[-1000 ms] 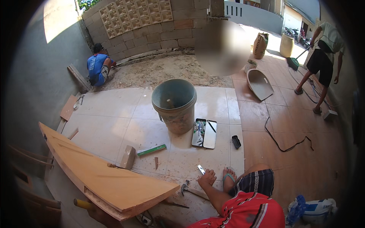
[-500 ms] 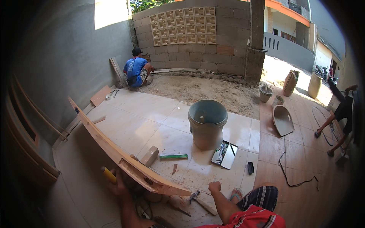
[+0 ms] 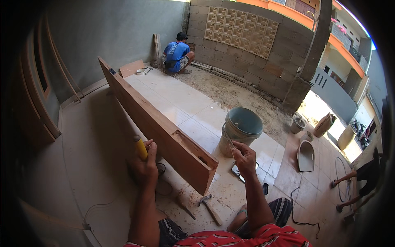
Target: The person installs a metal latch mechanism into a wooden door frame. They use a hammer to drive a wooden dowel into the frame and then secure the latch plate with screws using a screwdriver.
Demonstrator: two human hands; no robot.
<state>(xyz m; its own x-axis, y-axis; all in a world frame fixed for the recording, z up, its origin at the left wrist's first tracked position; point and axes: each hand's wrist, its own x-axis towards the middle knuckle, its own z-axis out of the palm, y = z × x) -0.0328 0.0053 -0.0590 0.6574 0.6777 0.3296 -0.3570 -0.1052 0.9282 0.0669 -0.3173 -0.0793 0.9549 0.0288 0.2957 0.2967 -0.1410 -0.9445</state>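
Long brown notched wooden plank (image 3: 156,123)

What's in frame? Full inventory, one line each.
wooden plank: 1, brown, on edge across the tiled floor
bucket: 1, grey, right of plank end
hammer: 1, wooden handle, floor below plank end
scoop pan: 1, pale, floor at right
cable: 1, black, floor at right
crouching person: 1, blue shirt, by far block wall
left hand: gripping yellow-handled tool beside plank
right hand: raised in front of bucket, whether it holds anything is unclear
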